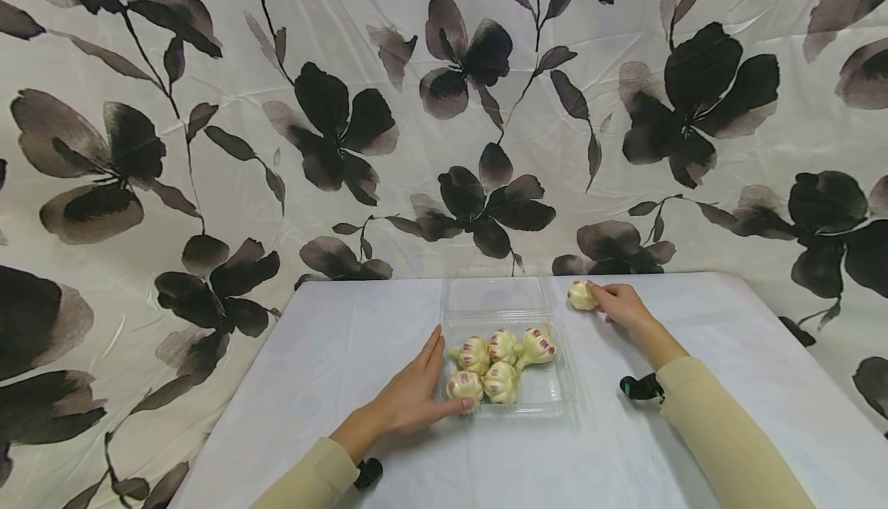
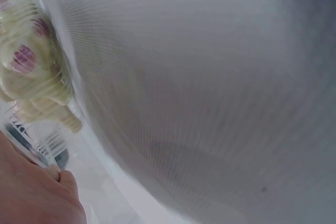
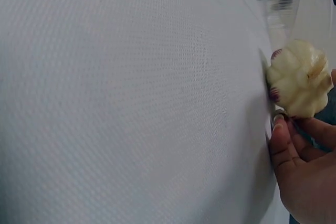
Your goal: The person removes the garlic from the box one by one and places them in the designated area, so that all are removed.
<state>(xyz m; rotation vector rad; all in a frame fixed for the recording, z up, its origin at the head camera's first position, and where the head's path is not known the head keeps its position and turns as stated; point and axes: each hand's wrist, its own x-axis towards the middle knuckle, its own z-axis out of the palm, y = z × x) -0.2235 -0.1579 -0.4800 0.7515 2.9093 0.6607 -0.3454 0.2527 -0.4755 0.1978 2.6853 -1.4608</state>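
A clear plastic clamshell box (image 1: 544, 392) stands on the table with its lid (image 1: 496, 294) folded back, and several garlic bulbs (image 1: 501, 382) with purple marks lie in it. Along the box's left side rests my left hand (image 1: 411, 392), fingers straight and thumb at the front edge. To the right of the lid, my right hand (image 1: 624, 310) holds one garlic bulb (image 1: 580, 295) by its right side. In the right wrist view this bulb (image 3: 298, 80) shows its knobbly end, with the fingertips at its lower edge, close over the tablecloth.
A white cloth covers the table (image 1: 361, 316). Behind it hangs a pale curtain (image 1: 555, 139) printed with dark flowers, reaching down to the table's back edge. Dark wrist straps (image 1: 641, 387) show below the sleeves.
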